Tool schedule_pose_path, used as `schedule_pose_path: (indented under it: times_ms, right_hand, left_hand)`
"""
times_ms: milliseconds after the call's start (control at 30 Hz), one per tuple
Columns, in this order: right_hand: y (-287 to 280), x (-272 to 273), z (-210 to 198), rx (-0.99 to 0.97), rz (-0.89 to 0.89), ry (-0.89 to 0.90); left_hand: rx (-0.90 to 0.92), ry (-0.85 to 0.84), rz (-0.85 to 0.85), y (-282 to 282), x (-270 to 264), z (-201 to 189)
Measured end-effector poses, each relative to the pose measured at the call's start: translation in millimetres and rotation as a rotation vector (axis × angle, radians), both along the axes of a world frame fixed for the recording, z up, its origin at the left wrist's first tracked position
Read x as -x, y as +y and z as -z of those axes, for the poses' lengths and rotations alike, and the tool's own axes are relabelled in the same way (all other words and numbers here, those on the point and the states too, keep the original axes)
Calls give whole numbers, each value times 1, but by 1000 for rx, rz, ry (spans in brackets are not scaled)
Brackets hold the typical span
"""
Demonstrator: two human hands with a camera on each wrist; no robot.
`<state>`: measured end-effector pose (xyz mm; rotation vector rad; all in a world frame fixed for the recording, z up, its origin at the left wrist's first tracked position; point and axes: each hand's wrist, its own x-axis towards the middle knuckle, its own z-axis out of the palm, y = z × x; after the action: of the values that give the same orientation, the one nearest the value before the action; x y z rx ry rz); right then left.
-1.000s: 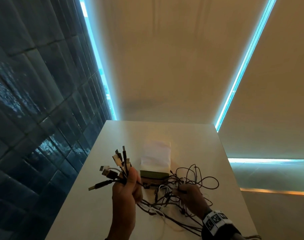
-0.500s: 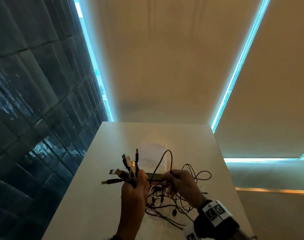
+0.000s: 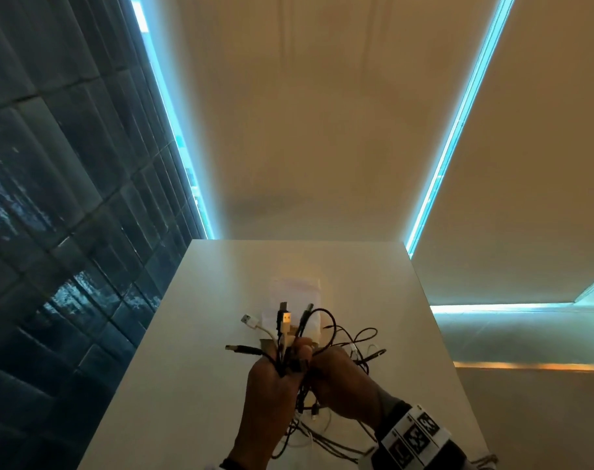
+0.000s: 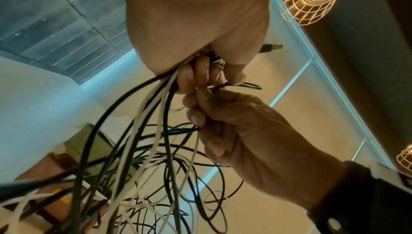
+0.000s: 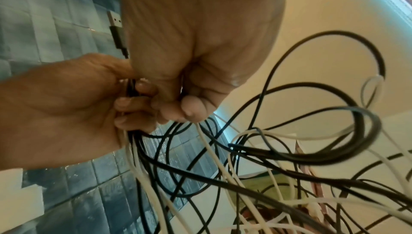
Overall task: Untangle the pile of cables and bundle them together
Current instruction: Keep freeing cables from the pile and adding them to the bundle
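My left hand (image 3: 271, 381) is raised above the white table (image 3: 193, 368) and grips a bunch of black and white cables (image 3: 299, 401) in its fist. Their USB plugs (image 3: 285, 317) fan out above the fingers. My right hand (image 3: 343, 381) is pressed against the left one and pinches a black cable beside the bunch. In the left wrist view the left hand (image 4: 196, 26) clamps the cables (image 4: 142, 132) while the right hand (image 4: 245, 132) curls round black strands. In the right wrist view the right hand (image 5: 200, 35) meets the left hand (image 5: 67, 105), with loops hanging tangled below.
A box (image 3: 295, 290) with a white top and green side stands on the table behind the hands. Loose cable loops (image 3: 366, 337) trail onto the table at the right and toward its near edge. A dark tiled wall (image 3: 68, 232) runs along the left.
My right hand has risen from the tangle on the table to the left hand, bringing a black cable with it. The left hand has shifted right with its bunch of plugs.
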<state>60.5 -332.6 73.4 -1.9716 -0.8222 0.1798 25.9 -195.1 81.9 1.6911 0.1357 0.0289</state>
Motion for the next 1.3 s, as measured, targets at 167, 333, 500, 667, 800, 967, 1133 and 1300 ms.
schedule_pose_path:
  times_ms: [167,333,500,667,800,967,1133,1300]
  right_hand:
    - [4,2,12,-96,19,-19]
    - [0,1,14,-147,47,-20]
    - [0,5,17,-10,82,-34]
    - [-1,-1,30,-65,94,-14]
    - [-9,-3,66,-93,199,56]
    - [-26,-3,102,-22,346,113]
    - [-38,-14,124,145,411,140]
    - [-48,-27,132,252,439,187]
  left_hand:
    - [-13,-50,2,1,3,-2]
    - [-43,-73,73,2,7,6]
    - [52,-78,-112,4,6,4]
    - [121,-17,-155,5,11,8]
    - [249,-38,-270,16,14,-9]
    - [407,-66,-278,28,14,-25]
    - [518,-90,-265,28,19,-31]
    - [658,-163,-131,26,27,-47]
